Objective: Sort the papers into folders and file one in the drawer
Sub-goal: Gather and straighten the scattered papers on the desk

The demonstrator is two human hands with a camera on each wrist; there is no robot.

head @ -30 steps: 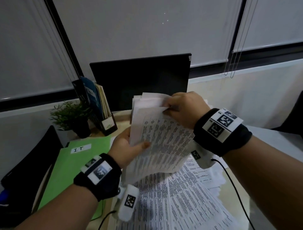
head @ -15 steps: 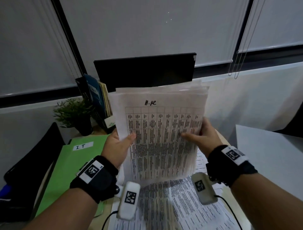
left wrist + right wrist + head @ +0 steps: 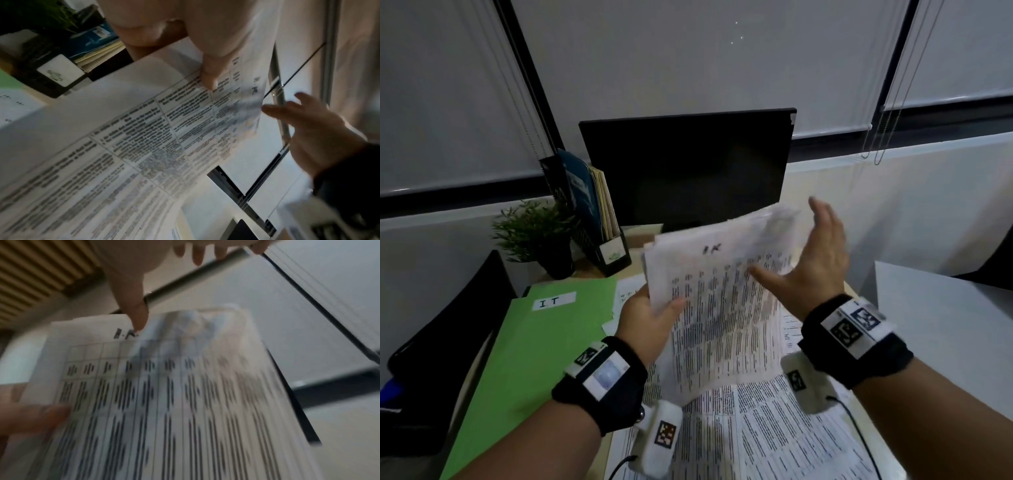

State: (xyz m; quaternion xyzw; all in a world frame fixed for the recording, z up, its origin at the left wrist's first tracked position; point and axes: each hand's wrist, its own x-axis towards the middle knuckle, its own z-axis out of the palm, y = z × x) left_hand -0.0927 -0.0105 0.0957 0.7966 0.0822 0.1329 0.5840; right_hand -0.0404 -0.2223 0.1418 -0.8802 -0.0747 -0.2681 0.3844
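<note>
My left hand (image 3: 650, 320) grips a stack of printed table sheets (image 3: 722, 308) by its left edge, thumb on the front page, and holds it up over the desk. The top sheet carries handwritten initials near its head. The left wrist view shows my thumb (image 3: 209, 78) pinching the stack of sheets (image 3: 144, 129). My right hand (image 3: 811, 260) hovers open at the stack's right edge, fingers spread, holding nothing. A green folder (image 3: 524, 359) labelled IT lies flat at the left. More printed sheets (image 3: 774, 438) are spread on the desk below. No drawer is in view.
A dark monitor (image 3: 685, 171) stands behind the papers. A small potted plant (image 3: 541, 236) and a black file holder (image 3: 592, 219) with booklets sit at the back left. A black chair (image 3: 441, 325) is at the far left, a white surface (image 3: 945, 325) at the right.
A second ago my right hand gripped the stack's top, then both hands held it upright. Now my right hand has let go and opened, and the stack tilts back in my left hand.
</note>
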